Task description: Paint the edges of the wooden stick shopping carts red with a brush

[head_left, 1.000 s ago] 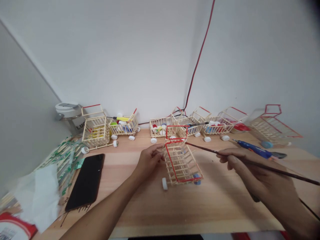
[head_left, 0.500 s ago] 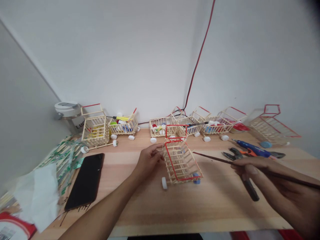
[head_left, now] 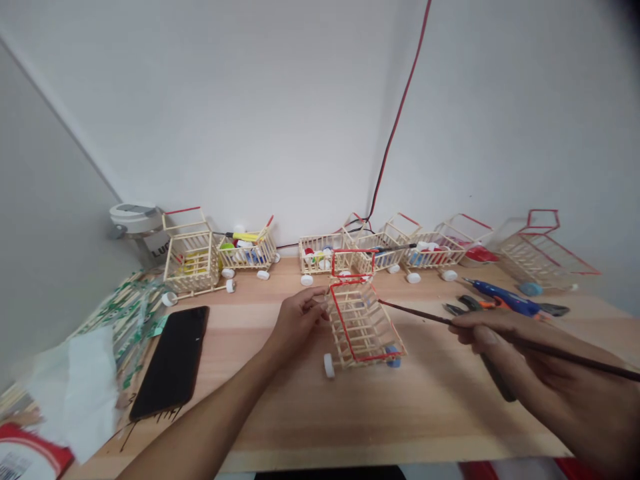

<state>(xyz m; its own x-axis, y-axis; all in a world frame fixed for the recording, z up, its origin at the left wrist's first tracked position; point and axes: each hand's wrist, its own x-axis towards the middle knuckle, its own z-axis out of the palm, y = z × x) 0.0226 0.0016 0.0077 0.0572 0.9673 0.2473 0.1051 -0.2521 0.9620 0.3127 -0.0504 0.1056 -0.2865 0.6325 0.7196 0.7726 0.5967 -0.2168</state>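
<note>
A small shopping cart [head_left: 364, 323] made of thin wooden sticks stands on the wooden table in front of me. Its handle and most of its top rim are red, and a white wheel and a blue wheel show at the near end. My left hand [head_left: 299, 316] grips the cart's left side near the handle, fingertips partly hidden behind the sticks. Between the fingers of my right hand [head_left: 505, 340] is a thin dark paintbrush [head_left: 425, 316]. Its reddish tip is at the cart's right rim; whether it touches I cannot tell.
Several more stick carts [head_left: 195, 257] line the wall, some filled with bottle caps. A blue glue gun [head_left: 505, 297] and dark-handled pliers [head_left: 500, 380] lie at right. Left are a black phone [head_left: 173, 360], wrapped sticks [head_left: 113, 320], white tissue [head_left: 83, 393] and a lidded cup [head_left: 137, 230].
My right hand has moved left with the paintbrush, bringing its tip from beside the cart to the right rim. My left hand and the cart have stayed in place.
</note>
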